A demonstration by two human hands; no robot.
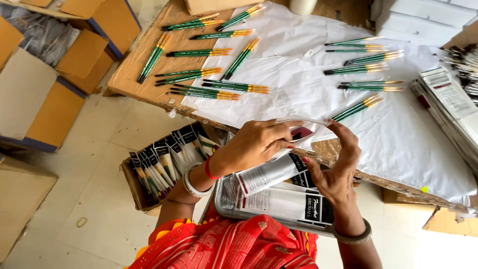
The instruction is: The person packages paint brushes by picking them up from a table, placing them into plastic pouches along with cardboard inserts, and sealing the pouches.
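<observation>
Both hands, left hand [256,144] and right hand [338,167], grip a clear plastic brush sleeve [298,133] above the grey metal tray [221,206]; holding its mouth spread should let brushes enter cleanly.

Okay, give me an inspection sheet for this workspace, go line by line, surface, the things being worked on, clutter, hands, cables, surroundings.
Surface: low cardboard board partly covered with crumpled white paper.
Job's things: clear plastic sleeve held between both hands; green-handled brushes laid in small groups on board and paper; metal tray of flat printed packs on the lap.
Clutter: open carton of packed brush sets by the left knee; stacked white packs at right.
Hands: left hand grips the sleeve from above; right hand has its fingers on the sleeve's end.
Cables: nothing seen.
Surroundings: pale tiled floor; flattened cardboard boxes at left.
</observation>
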